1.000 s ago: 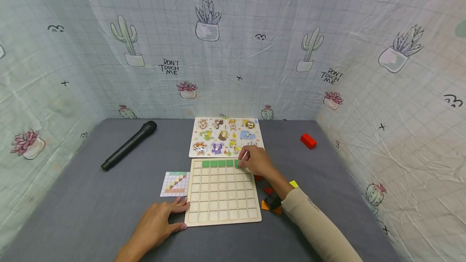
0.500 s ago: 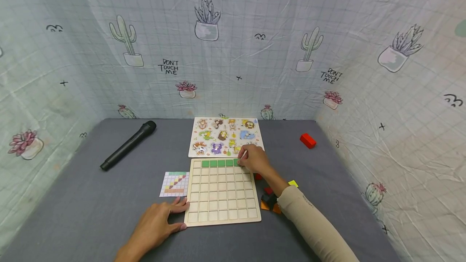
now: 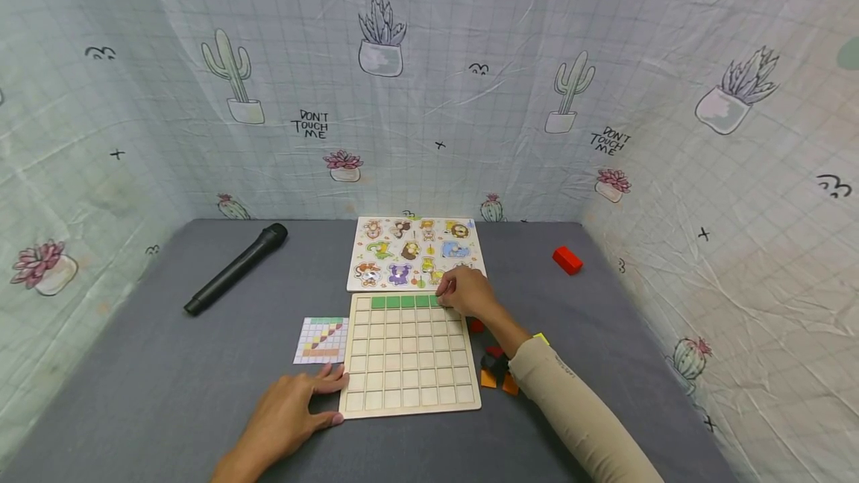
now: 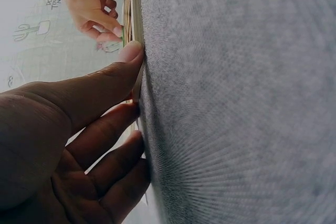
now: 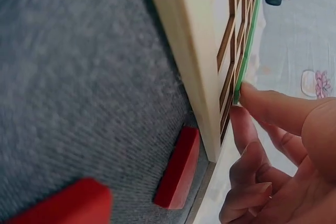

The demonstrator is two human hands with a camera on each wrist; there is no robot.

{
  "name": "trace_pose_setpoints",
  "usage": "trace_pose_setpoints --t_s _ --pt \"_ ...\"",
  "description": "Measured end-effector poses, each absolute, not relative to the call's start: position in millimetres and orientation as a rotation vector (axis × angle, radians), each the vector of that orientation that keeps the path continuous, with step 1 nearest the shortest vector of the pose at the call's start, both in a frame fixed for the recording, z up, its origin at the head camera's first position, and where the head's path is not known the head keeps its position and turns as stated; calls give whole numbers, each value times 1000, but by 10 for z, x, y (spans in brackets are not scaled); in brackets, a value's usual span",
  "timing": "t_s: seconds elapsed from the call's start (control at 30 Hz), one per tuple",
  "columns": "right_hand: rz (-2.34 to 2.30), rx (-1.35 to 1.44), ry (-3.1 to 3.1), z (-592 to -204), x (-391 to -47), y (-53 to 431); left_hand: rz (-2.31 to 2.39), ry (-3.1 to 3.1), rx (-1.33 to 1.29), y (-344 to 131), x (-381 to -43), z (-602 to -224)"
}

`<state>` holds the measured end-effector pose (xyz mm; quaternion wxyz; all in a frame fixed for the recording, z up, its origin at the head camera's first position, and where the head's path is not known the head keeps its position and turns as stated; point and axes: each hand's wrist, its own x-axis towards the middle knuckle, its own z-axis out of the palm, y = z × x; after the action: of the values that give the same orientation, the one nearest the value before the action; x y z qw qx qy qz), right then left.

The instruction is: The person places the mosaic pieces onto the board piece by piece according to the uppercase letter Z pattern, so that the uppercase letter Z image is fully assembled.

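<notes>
A wooden grid board (image 3: 409, 358) lies on the grey table, with a row of green tiles (image 3: 403, 302) in its far row of cells. At the right end of this row, the thumb and index finger of my right hand (image 3: 468, 292) pinch a green tile (image 5: 239, 85), which sits low against the board in the right wrist view. My left hand (image 3: 285, 410) rests at the board's near left side. Its thumb (image 4: 131, 52) and fingertips touch the board's edge, the fingers only slightly bent.
A printed pattern card (image 3: 322, 340) lies left of the board and an animal puzzle (image 3: 412, 250) behind it. Orange tiles (image 3: 488, 379), black, red and yellow pieces lie by my right forearm. A red block (image 3: 567, 260) and a black microphone (image 3: 235, 270) lie farther out.
The green tile in my right fingers has shifted slightly left, from a little apart to up against the row. My right forearm has moved slightly left; my left hand has stayed put.
</notes>
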<state>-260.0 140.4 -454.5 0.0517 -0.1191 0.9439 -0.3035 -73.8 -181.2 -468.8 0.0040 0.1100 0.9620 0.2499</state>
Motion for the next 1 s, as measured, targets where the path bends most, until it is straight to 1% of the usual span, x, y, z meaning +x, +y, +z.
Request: trace_pose_setpoints --t_s 0.2,0.37,0.6,1.0 --pt "-970 -405 2827 -4541 -2589 1420 782 3023 366 -1825 -736 -4705" --pt "-1062 -433 2774 -4541 -2532 1525 780 3032 393 -1829 -737 -4716" --pt "-1137 -530 2730 -4508 -2424 1789 796 3015 341 -1812 -738 -4706" --pt "-1039 -523 2726 -4515 -2220 2212 787 3016 345 -1806 -728 -4696"
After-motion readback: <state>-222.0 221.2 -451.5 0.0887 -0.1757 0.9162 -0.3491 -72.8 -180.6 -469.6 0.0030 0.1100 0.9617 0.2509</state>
